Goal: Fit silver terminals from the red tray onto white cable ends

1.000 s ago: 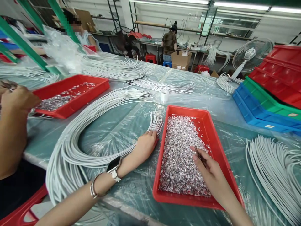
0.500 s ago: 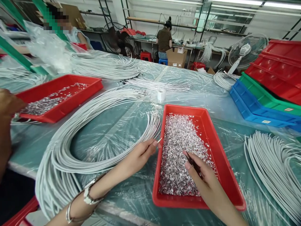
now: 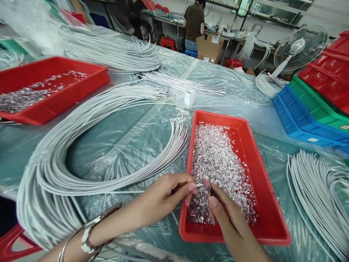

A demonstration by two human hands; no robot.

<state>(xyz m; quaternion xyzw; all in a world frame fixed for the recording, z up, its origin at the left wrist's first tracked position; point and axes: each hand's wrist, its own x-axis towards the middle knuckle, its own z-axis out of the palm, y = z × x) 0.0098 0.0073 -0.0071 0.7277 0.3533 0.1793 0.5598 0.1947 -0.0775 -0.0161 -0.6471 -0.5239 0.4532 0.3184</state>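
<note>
My left hand (image 3: 174,191) pinches one white cable (image 3: 200,185) close to its end, over the left wall of a red tray (image 3: 268,193). Dark tweezers (image 3: 210,189) are held between the thumb and fingers of my right hand (image 3: 227,214); their tips are beside the cable end. Whether the tips grip a small part is too fine to make out. Below both hands, many tiny shiny metal pieces (image 3: 218,156) cover much of the tray floor. A thick looped bundle of white cables (image 3: 51,156) lies to the left, its loose ends close to the tray.
Another red tray (image 3: 95,80) with metal pieces stands at the left. A white roll (image 3: 189,97) sits behind my tray. More cables (image 3: 316,196) lie at the right, below stacked bins (image 3: 308,116). Farther back are a fan (image 3: 297,47) and a person (image 3: 194,23) at a bench.
My hands have come together over the tray, bringing the cable end to the tweezers. The view has tilted down, and a co-worker's hand at the left has left the picture.
</note>
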